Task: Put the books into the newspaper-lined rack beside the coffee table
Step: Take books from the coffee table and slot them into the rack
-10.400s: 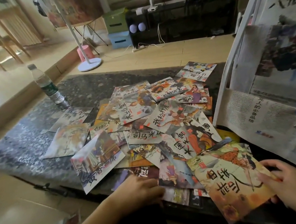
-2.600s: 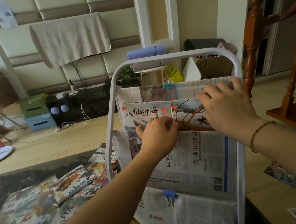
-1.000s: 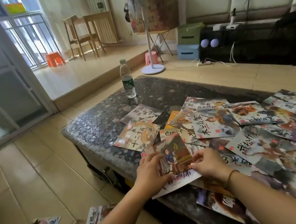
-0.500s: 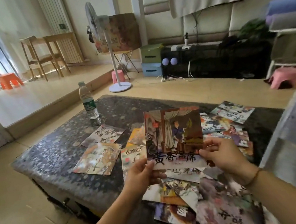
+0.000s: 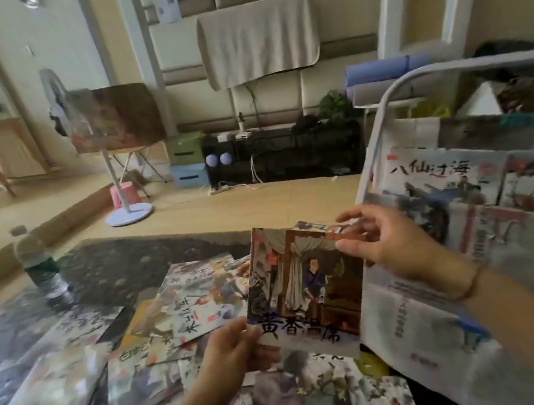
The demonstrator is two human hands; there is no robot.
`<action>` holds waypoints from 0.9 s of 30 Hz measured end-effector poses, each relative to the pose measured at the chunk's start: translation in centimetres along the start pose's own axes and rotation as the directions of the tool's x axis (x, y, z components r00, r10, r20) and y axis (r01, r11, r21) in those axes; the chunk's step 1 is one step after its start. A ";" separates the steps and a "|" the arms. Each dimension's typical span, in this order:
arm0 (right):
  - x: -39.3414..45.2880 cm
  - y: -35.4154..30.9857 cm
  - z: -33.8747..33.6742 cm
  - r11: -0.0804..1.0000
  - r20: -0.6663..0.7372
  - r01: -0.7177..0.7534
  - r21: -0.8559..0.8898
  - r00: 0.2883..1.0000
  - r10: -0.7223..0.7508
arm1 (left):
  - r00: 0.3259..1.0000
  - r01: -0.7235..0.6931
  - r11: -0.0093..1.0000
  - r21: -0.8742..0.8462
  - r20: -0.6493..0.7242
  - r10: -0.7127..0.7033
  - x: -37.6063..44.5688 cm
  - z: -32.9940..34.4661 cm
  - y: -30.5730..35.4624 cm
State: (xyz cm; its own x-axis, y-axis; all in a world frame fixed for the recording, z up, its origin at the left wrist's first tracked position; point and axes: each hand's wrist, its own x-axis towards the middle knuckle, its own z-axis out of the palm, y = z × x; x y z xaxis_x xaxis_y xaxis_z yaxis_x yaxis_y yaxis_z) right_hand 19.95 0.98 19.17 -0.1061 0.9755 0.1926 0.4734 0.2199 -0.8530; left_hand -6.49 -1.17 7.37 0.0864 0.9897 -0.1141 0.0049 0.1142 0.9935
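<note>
The white tube-framed rack [image 5: 376,148], its pockets lined with newspaper [image 5: 414,319], stands at the right of the coffee table [image 5: 122,265] and holds a book titled 八仙过海 [image 5: 428,178] upright in an upper pocket. A thin picture book [image 5: 306,286] with a glossy illustrated cover is held upright above the table just left of the rack: the left hand [image 5: 235,345] pinches its lower left corner, and the right hand [image 5: 382,240] pinches its upper right corner. More thin, flat books [image 5: 197,303] lie overlapping on the dark speckled stone tabletop, where a clear plastic water bottle [image 5: 39,267] stands at the far left.
</note>
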 end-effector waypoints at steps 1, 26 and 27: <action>-0.4 -0.3 -1.4 0.991 -0.011 0.050 -0.123 0.999 -0.052 | 1.000 -0.004 1.000 0.003 0.028 0.004 0.2 1.3 0.4; -4.0 -5.9 -25.9 0.320 -0.268 -0.122 -0.939 0.846 -0.462 | 0.763 -0.644 0.674 0.362 0.239 0.601 6.0 28.8 17.8; -4.0 -5.3 -26.1 0.309 -0.269 -0.131 -0.942 0.846 -0.460 | 0.763 -0.645 0.666 0.375 0.253 0.595 6.2 29.5 17.6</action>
State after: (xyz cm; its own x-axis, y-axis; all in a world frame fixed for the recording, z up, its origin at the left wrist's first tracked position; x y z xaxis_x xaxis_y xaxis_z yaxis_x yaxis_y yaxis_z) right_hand 40.66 -4.13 35.56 -0.0724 0.7243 0.6857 0.9840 -0.0605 0.1678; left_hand 23.50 4.41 24.32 0.3212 0.8008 0.5055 0.3212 -0.5943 0.7373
